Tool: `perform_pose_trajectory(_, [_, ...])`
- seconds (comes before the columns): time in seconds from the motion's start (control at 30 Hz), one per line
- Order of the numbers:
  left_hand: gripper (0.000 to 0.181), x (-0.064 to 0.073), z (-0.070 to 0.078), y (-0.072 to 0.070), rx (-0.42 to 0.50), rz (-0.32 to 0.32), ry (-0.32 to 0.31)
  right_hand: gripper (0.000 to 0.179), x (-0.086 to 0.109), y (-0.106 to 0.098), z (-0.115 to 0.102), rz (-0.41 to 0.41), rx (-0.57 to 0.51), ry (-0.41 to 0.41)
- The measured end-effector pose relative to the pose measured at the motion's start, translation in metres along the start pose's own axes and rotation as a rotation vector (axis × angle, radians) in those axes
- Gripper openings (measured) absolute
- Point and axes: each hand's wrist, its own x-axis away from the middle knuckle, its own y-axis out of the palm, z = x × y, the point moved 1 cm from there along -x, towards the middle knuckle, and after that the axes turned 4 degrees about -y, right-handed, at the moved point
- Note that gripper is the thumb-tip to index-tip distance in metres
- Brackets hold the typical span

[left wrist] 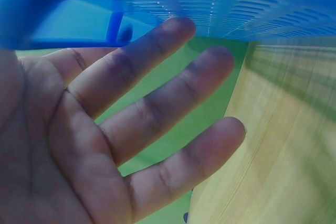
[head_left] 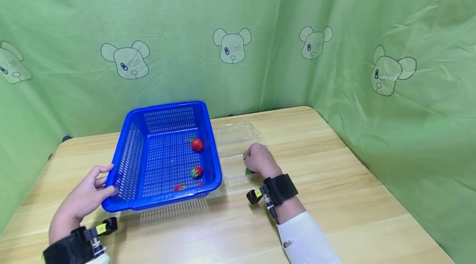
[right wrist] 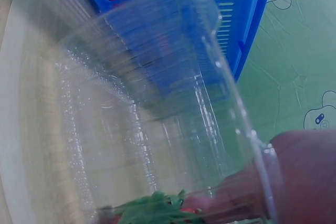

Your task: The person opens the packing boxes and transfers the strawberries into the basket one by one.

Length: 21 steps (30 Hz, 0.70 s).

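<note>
My left hand [head_left: 87,191] grips the left rim of a blue plastic basket [head_left: 212,148], thumb and index finger at the rim. In the left wrist view its other fingers spread below the basket. Three strawberries show inside: one strawberry [head_left: 196,145] toward the back, another strawberry [head_left: 198,172] nearer, and a third strawberry [head_left: 179,187] partly behind the front wall. My right hand [head_left: 262,160] reaches into a clear plastic box [head_left: 232,167], its curled fingers pinching a strawberry mostly hidden by the hand. Green leaves and bits of red [right wrist: 155,207] show at the fingers in the right wrist view.
The basket leans over a wooden table [head_left: 334,189], its shadow falling below the front edge. Behind the box bottom lies its clear lid [head_left: 238,132]. A green curtain [head_left: 260,3] with bear-head drawings closes off the back and sides.
</note>
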Motion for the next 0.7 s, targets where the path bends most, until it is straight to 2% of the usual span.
perform_pose_trajectory(0.27, [0.066, -0.0001, -0.0009, -0.0001, -0.008, 0.001, -0.006, 0.04, 0.0015, -0.0028, -0.0009, 0.006, 0.013, -0.001])
perform_pose_trajectory(0.47, [0.065, -0.0015, 0.0006, -0.001, -0.022, 0.003, -0.01, 0.039, 0.0017, -0.0046, -0.0011, 0.024, 0.033, -0.043])
perform_pose_trajectory(0.57, [0.066, -0.0018, 0.0005, -0.0017, -0.025, 0.002, -0.017, 0.03, 0.002, -0.0058, -0.0019, 0.018, 0.032, -0.051])
perform_pose_trajectory(0.7, [0.067, -0.0018, 0.0004, -0.0017, -0.023, 0.003, -0.016, 0.009, 0.0022, -0.0077, -0.003, 0.013, 0.022, -0.043])
